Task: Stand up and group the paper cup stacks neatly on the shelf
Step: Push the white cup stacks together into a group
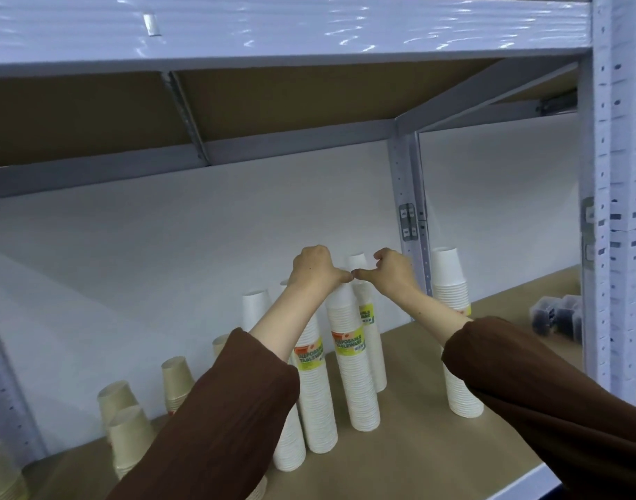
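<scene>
Several tall white paper cup stacks stand upright close together at the middle of the shelf (417,456). Two of them carry yellow labels. My left hand (314,268) curls over the top of the front labelled stack (356,373). My right hand (390,270) curls round the top of the stack behind it (372,337), whose top cup shows between my hands. My thumbs touch tip to tip. Another white stack (453,319) stands apart on the right, partly behind my right sleeve. Shorter beige cup stacks (177,380) stand on the left.
A shelf board hangs low overhead. Grey metal uprights (408,196) stand behind the cups, and another upright (612,211) stands at the front right. A dark plastic box (554,319) sits on the neighbouring shelf at the right. A white wall backs the shelf.
</scene>
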`<action>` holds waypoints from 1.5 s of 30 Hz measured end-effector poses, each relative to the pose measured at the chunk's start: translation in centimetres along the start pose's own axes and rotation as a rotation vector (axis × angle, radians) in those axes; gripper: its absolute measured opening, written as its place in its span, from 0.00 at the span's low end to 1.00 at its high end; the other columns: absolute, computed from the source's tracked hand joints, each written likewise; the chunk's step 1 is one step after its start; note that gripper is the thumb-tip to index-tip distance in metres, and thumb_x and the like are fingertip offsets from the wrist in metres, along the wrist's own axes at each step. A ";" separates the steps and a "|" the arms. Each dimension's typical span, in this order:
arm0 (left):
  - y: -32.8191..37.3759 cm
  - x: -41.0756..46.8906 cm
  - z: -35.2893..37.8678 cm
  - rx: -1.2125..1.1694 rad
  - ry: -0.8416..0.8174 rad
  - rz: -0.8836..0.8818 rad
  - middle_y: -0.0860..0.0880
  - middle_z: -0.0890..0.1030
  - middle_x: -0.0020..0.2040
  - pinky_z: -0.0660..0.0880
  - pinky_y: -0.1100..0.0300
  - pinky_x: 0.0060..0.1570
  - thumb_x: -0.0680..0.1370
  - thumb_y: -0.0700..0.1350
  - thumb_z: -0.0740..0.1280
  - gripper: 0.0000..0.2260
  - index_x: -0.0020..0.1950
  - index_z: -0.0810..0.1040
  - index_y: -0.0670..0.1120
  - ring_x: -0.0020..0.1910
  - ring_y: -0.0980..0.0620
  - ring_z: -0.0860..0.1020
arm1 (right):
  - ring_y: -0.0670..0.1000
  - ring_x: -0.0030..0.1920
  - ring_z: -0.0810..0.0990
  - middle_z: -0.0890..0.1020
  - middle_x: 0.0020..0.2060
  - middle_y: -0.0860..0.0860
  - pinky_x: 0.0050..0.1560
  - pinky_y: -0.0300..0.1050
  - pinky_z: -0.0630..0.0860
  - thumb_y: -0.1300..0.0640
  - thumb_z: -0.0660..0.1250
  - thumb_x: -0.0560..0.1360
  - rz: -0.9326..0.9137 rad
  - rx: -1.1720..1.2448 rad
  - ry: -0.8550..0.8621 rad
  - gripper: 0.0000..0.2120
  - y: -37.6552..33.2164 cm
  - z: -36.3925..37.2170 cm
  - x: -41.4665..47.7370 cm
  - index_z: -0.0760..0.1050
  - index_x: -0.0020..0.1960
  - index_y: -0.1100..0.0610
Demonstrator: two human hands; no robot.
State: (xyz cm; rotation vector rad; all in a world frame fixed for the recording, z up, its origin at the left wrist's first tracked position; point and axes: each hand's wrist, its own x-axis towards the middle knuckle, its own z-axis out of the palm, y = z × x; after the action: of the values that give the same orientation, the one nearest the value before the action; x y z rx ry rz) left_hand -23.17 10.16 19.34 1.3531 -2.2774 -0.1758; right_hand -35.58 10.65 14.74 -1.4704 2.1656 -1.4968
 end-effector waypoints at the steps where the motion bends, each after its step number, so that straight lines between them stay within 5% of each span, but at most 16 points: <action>1: 0.1 0.2 0.1 0.021 -0.024 -0.010 0.46 0.69 0.45 0.66 0.59 0.41 0.73 0.49 0.69 0.14 0.51 0.73 0.41 0.47 0.46 0.70 | 0.58 0.64 0.74 0.74 0.64 0.61 0.61 0.48 0.72 0.51 0.71 0.70 0.004 -0.003 -0.009 0.33 0.1 0.1 0.3 0.66 0.68 0.66; 4: 0.3 0.6 0.4 0.061 -0.058 -0.050 0.49 0.65 0.33 0.64 0.62 0.31 0.73 0.47 0.69 0.15 0.35 0.67 0.41 0.44 0.47 0.70 | 0.59 0.62 0.74 0.75 0.63 0.61 0.59 0.49 0.72 0.50 0.72 0.70 0.012 -0.016 -0.030 0.32 0.2 0.5 1.3 0.67 0.66 0.67; 7: 0.4 1.0 0.6 0.087 -0.056 -0.057 0.49 0.62 0.30 0.60 0.63 0.26 0.73 0.44 0.69 0.20 0.29 0.59 0.44 0.40 0.50 0.67 | 0.59 0.62 0.74 0.75 0.63 0.61 0.59 0.49 0.72 0.51 0.71 0.71 0.014 -0.019 -0.068 0.31 0.3 0.9 2.2 0.67 0.65 0.67; 12: 0.3 1.2 1.0 -0.038 -0.094 -0.072 0.49 0.64 0.31 0.57 0.62 0.25 0.72 0.48 0.70 0.17 0.33 0.65 0.43 0.33 0.51 0.66 | 0.60 0.62 0.75 0.76 0.62 0.62 0.59 0.48 0.72 0.56 0.69 0.72 0.017 -0.026 -0.096 0.25 0.7 1.6 3.0 0.69 0.64 0.67; 15: 0.2 1.2 1.5 -0.158 -0.093 -0.075 0.46 0.71 0.40 0.60 0.63 0.27 0.71 0.49 0.70 0.14 0.41 0.70 0.41 0.39 0.49 0.70 | 0.60 0.58 0.77 0.79 0.58 0.62 0.53 0.49 0.73 0.57 0.70 0.71 0.005 -0.006 -0.089 0.21 1.4 1.8 3.1 0.74 0.60 0.67; 19: -0.3 0.6 2.4 -0.255 -0.007 -0.068 0.48 0.70 0.34 0.60 0.62 0.28 0.70 0.49 0.71 0.15 0.32 0.69 0.43 0.35 0.50 0.69 | 0.58 0.52 0.77 0.80 0.56 0.61 0.40 0.41 0.68 0.56 0.71 0.70 0.016 0.038 -0.046 0.20 2.2 1.5 2.9 0.74 0.57 0.66; 32: -1.0 -4.9 -1.5 -0.313 0.169 -0.082 0.45 0.74 0.40 0.64 0.58 0.32 0.69 0.50 0.72 0.12 0.38 0.73 0.43 0.39 0.46 0.72 | 0.63 0.56 0.78 0.80 0.55 0.65 0.56 0.55 0.75 0.56 0.74 0.67 -0.084 0.075 0.008 0.25 -1.9 -5.1 -2.0 0.75 0.56 0.72; 37: -2.4 -7.0 -3.9 -0.302 0.250 -0.110 0.45 0.72 0.39 0.61 0.58 0.32 0.68 0.52 0.72 0.13 0.39 0.72 0.45 0.38 0.47 0.70 | 0.62 0.48 0.79 0.81 0.51 0.67 0.42 0.45 0.69 0.57 0.74 0.66 -0.112 0.122 -0.104 0.25 -3.3 -4.9 -5.0 0.75 0.55 0.73; 40: -3.8 -7.9 -5.0 -0.246 0.279 -0.117 0.44 0.70 0.37 0.58 0.58 0.30 0.67 0.52 0.72 0.14 0.37 0.70 0.45 0.36 0.48 0.67 | 0.52 0.41 0.72 0.76 0.39 0.59 0.41 0.44 0.67 0.56 0.75 0.65 -0.095 0.166 -0.196 0.26 -3.9 -3.7 -6.3 0.75 0.54 0.74; 45: -5.6 -8.8 -5.9 -0.148 0.266 -0.163 0.46 0.66 0.29 0.55 0.58 0.27 0.67 0.51 0.72 0.17 0.31 0.68 0.42 0.28 0.48 0.63 | 0.51 0.40 0.70 0.73 0.38 0.56 0.40 0.45 0.67 0.57 0.75 0.64 -0.087 0.200 -0.271 0.27 -4.8 -1.2 -7.8 0.74 0.53 0.75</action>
State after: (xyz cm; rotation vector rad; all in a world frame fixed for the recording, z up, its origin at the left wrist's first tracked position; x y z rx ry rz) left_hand -12.56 15.68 19.56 1.3934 -1.8999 -0.2012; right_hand -29.20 17.23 15.94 -1.6085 1.7667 -1.3975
